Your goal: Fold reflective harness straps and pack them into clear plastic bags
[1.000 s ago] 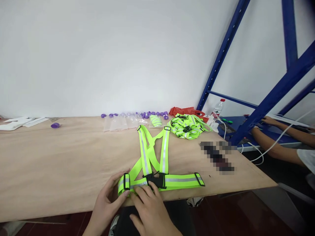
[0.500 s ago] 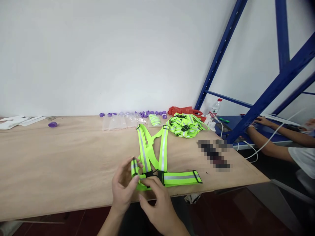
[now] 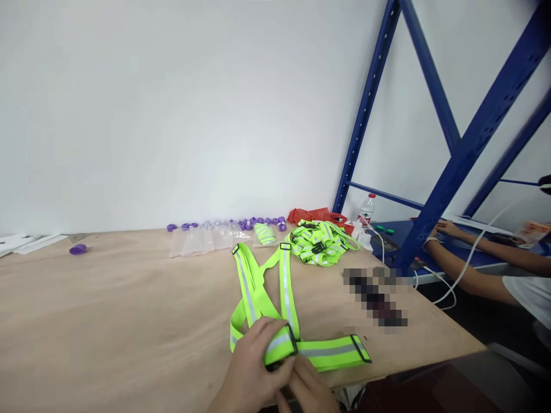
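A neon-green reflective vest (image 3: 257, 292) made of elastic straps with silver stripes lies on the near part of the table. Its left side strap is folded over and lifted toward me, with a black slider at the end. My left hand (image 3: 252, 370) is closed around this strap, thumb below and fingers over the top. My right hand (image 3: 310, 390) is closed against the strap's underside, touching the left fingertips, which partly hide its own. To the right, the other side strap (image 3: 333, 352) lies flat, ending in another black slider.
Behind the vest sit a pile of similar vests (image 3: 319, 244), a bagged folded one (image 3: 264, 234), clear plastic bags (image 3: 200, 240), several purple rolls (image 3: 247, 223) and a red bag (image 3: 316, 216). At right stand a blue rack (image 3: 451, 166) and a bottle (image 3: 367, 210); a co-worker's arms (image 3: 469, 275) reach in.
Both hands have moved right and toward me, bringing the left side strap across the vest's middle. My fingers have closed together on it. The camera view has tilted up slightly.
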Tool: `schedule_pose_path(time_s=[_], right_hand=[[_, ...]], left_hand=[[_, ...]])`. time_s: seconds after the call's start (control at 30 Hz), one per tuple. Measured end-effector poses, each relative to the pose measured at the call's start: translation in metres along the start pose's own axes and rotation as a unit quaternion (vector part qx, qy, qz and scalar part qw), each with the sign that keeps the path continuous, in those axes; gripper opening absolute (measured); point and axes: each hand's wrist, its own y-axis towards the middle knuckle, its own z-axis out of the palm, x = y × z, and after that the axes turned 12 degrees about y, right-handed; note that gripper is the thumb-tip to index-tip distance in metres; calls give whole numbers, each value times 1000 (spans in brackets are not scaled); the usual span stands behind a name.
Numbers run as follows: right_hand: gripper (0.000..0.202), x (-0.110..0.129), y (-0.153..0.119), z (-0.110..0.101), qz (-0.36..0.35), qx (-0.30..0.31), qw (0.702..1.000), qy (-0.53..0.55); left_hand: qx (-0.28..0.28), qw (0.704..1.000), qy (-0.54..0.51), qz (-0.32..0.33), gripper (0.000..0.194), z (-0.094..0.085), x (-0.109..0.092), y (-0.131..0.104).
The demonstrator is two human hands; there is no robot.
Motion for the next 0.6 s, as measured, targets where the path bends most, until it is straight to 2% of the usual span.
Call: schedule_pose_path(time_s=[0.07,0.13,0.23,0.37,0.5,0.6], right_hand=[[25,-11,-5,1,2,-18,1000,17],[22,-11,-4,-3,65,-21,996,51],[24,2,6,-19,168,-6,981,98],[23,21,22,-41,246,8,957,152],[17,28,27,-55,276,21,948,160],[12,30,27,-59,287,54,946,139]], left_hand=[[34,998,47,-2,44,2,2,-2],[61,995,83,0,43,2,3,-3],[100,989,112,15,42,0,3,-3],[130,982,132,24,42,-2,3,-2],[141,976,160,44,41,1,5,-2],[156,970,175,62,43,4,4,-1]])
